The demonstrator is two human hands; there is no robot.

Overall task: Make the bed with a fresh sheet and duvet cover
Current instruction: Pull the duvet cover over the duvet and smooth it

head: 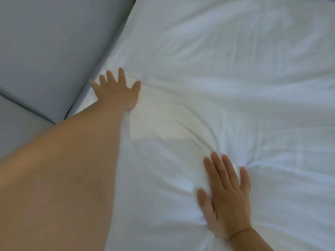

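The white duvet cover point(226, 78) fills most of the view, spread over the bed from the top edge down to the bottom right, its cloth soft and puffy with shallow creases running across it and deeper folds gathering toward the two hands. Along the left side stand grey padded panels point(54, 42), a large one above and a second below it, divided by a dark slanting seam point(27, 107); the edge of the duvet cover lies right against them. The person's bare left forearm point(63, 169) reaches from the lower left corner diagonally up across the cloth, blurred where it is nearest the camera. The right hand point(228, 196) lies palm down on the duvet cover at the lower right, fingers straight and close together, the thumb out to the side, gripping nothing and pressing a dent into the cloth from which folds radiate. The left hand point(117, 93) is flat on the duvet cover near its edge, just beside the panels, fingers spread wide and straight, likewise grasping nothing. A thin band point(239, 231) circles the right wrist
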